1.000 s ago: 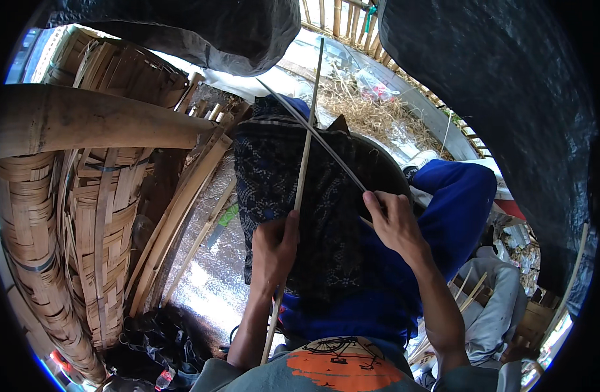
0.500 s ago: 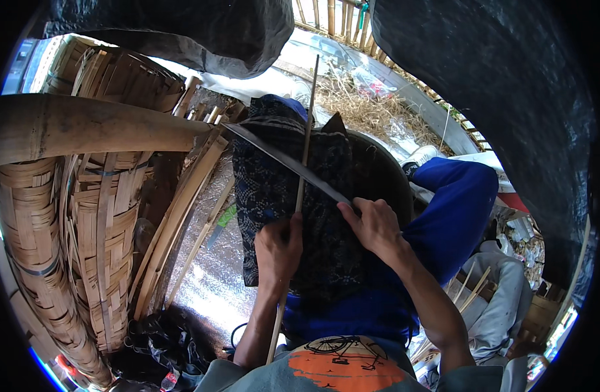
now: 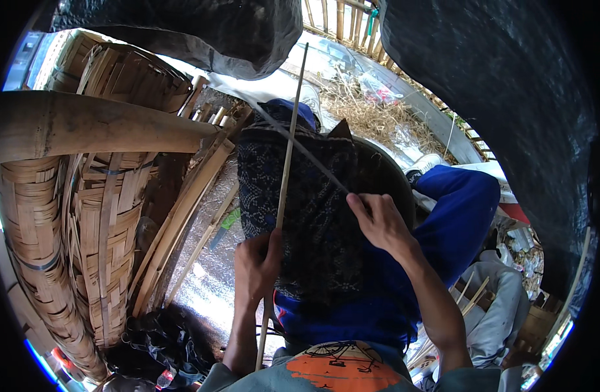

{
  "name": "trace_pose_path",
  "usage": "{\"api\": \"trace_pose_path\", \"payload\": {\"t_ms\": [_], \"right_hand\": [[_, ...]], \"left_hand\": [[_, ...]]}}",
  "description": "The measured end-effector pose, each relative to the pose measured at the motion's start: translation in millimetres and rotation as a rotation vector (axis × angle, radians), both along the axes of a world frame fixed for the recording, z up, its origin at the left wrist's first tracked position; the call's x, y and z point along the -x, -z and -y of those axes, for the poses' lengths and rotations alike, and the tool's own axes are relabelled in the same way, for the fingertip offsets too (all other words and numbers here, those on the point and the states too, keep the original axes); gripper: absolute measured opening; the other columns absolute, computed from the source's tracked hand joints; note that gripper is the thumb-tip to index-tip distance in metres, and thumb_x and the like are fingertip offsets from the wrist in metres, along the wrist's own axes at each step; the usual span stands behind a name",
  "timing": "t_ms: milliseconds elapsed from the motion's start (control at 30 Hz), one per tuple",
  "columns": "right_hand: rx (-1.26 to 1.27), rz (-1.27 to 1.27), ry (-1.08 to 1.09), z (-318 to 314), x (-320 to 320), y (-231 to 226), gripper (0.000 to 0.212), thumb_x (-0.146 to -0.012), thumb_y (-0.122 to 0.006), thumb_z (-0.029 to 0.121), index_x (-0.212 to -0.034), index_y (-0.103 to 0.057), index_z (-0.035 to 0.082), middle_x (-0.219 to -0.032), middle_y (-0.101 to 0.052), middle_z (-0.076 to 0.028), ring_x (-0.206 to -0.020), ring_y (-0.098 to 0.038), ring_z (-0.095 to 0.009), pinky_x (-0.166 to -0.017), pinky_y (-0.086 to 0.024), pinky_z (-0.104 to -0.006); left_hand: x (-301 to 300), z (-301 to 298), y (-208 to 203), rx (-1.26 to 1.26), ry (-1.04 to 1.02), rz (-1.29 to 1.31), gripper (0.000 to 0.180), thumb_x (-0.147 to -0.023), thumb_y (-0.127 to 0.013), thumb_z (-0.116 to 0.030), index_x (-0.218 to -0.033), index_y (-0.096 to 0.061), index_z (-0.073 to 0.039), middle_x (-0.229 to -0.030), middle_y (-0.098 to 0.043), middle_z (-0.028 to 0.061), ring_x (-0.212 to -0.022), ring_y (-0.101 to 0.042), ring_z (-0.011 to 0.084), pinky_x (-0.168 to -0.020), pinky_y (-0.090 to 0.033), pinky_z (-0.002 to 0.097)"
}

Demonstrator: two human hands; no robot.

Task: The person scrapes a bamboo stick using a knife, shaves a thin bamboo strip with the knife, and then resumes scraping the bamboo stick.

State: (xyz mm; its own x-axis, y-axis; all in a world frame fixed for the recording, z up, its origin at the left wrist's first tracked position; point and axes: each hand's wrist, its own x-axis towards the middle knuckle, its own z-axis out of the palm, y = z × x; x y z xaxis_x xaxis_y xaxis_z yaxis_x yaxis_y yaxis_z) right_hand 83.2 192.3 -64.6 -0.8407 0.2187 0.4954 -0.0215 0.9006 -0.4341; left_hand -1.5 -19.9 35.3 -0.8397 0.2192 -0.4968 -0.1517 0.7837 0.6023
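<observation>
My left hand (image 3: pixel 255 266) is closed around a long thin bamboo strip (image 3: pixel 288 157), which runs from beside my left forearm up past my lap, its tip pointing away from me. In my closed right hand (image 3: pixel 383 223) is a long-bladed knife (image 3: pixel 316 163). Its blade, slightly blurred, slants up to the left and crosses the strip beyond my left hand. Whether the edge bites into the strip I cannot tell. A dark patterned cloth (image 3: pixel 261 183) covers my lap under both. The knife's handle is hidden in my right fist.
Tall woven bamboo baskets (image 3: pixel 35 235) and a thick bamboo pole (image 3: pixel 104 127) stand at left, with split bamboo pieces (image 3: pixel 189 209) leaning by them. A green-handled tool (image 3: pixel 231 219) lies on the floor. Black sheeting (image 3: pixel 489 72) hangs at upper right; straw (image 3: pixel 365 117) is ahead.
My left hand has moved left and a little toward me with the bamboo strip. The knife blade now crosses the strip farther from me; my right hand has barely shifted.
</observation>
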Motion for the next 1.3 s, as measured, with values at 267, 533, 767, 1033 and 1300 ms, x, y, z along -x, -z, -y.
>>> {"api": "trace_pose_path", "payload": {"t_ms": [267, 533, 767, 1033, 1300], "right_hand": [[0.537, 0.506, -0.063, 11.8, -6.0, -21.6, 0.042, -0.094, -0.06, 0.025, -0.06, -0.051, 0.001, -0.046, -0.046, -0.018, -0.039, -0.05, -0.033, -0.04, -0.035, -0.0382], [0.513, 0.535, -0.116, 0.0, -14.6, -12.4, 0.051, -0.095, -0.057, 0.036, -0.055, -0.051, 0.005, -0.039, -0.045, -0.012, -0.035, -0.054, -0.027, -0.033, -0.04, -0.0332], [0.372, 0.486, -0.009, 0.4, -2.6, -7.8, 0.055, -0.095, -0.056, 0.039, -0.054, -0.052, 0.003, -0.043, -0.049, -0.017, -0.04, -0.056, -0.034, -0.038, -0.044, -0.0374], [0.349, 0.499, 0.001, -6.3, 25.1, 0.7, 0.061, -0.095, -0.051, 0.049, -0.055, -0.055, 0.003, -0.048, -0.053, -0.019, -0.052, -0.061, -0.038, -0.046, -0.049, -0.042], [0.408, 0.577, -0.016, -6.6, 18.9, -3.1, 0.058, -0.095, -0.054, 0.045, -0.055, -0.056, 0.002, -0.046, -0.052, -0.02, -0.049, -0.061, -0.036, -0.047, -0.051, -0.0416]], "left_hand": [[5.4, 7.1, 5.9, 0.006, 0.015, 0.04, 0.052, -0.097, -0.048, -0.038, -0.07, -0.064, 0.004, -0.053, -0.059, 0.0129, -0.049, -0.061, 0.0213, -0.05, -0.044, 0.0365], [7.3, -11.3, 11.3, 0.022, -0.014, 0.025, 0.053, -0.097, -0.05, -0.035, -0.065, -0.062, 0.005, -0.051, -0.056, 0.0135, -0.047, -0.06, 0.0206, -0.049, -0.043, 0.0347], [-26.5, 6.7, 8.3, -0.064, -0.064, 0.077, 0.051, -0.098, -0.051, -0.031, -0.06, -0.057, 0.003, -0.045, -0.044, 0.004, -0.041, -0.041, 0.0114, -0.041, -0.029, 0.0323], [-33.0, 19.9, -3.2, -0.208, -0.184, 0.187, 0.053, -0.101, -0.048, -0.033, -0.057, -0.051, -0.002, -0.048, -0.042, -0.0032, -0.045, -0.037, 0.0036, -0.042, -0.025, 0.0259], [-14.3, 12.1, 12.8, -0.108, -0.081, 0.069, 0.049, -0.097, -0.053, -0.034, -0.064, -0.058, 0.002, -0.047, -0.05, 0.006, -0.043, -0.049, 0.014, -0.045, -0.036, 0.0325]]}}
